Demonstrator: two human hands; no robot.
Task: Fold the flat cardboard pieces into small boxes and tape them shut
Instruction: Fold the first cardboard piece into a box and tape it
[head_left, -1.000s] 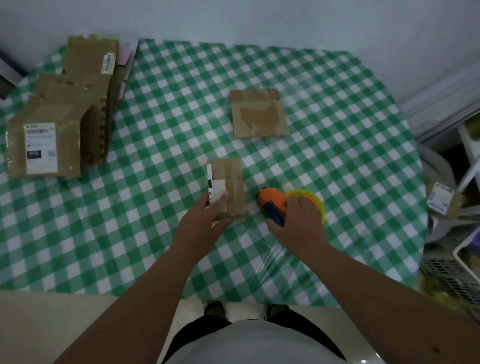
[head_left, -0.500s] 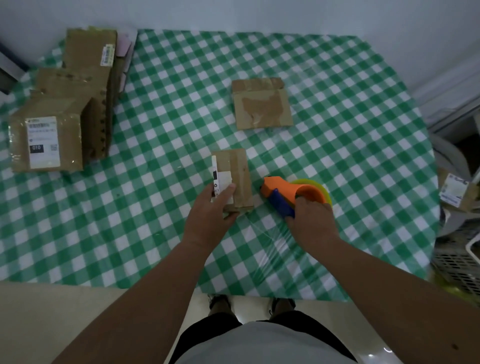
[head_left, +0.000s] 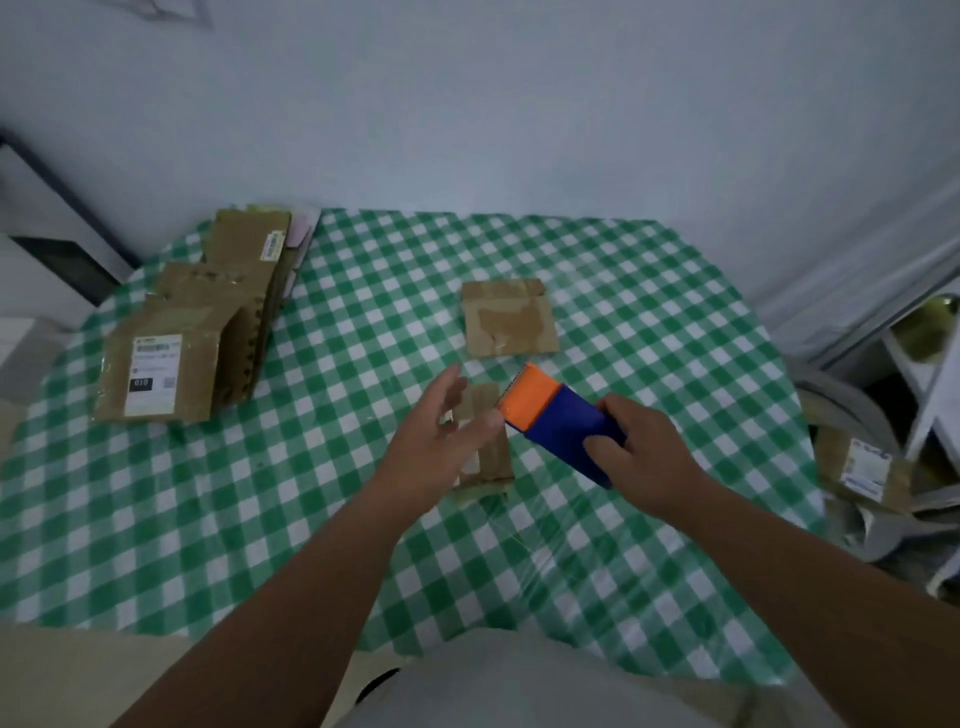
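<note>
- Two risks: nothing pins the small box (head_left: 480, 441), lying mid-table at 6 o'clock of the flat cardboard (head_left: 508, 318), so it may skid under the tape.
- Left hand (head_left: 441, 441) hovers above it, fingers spread, holding nothing.
- Right hand (head_left: 641, 447) grips the tape dispenser (head_left: 558, 421), raised, nose toward 10 o'clock; tape could snag.

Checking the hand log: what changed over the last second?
The right hand lifted the tape dispenser off the table and holds it over the small box. The left hand let go of that box and now hovers open above it. The flat cardboard piece and the cardboard stack lie as before.
</note>
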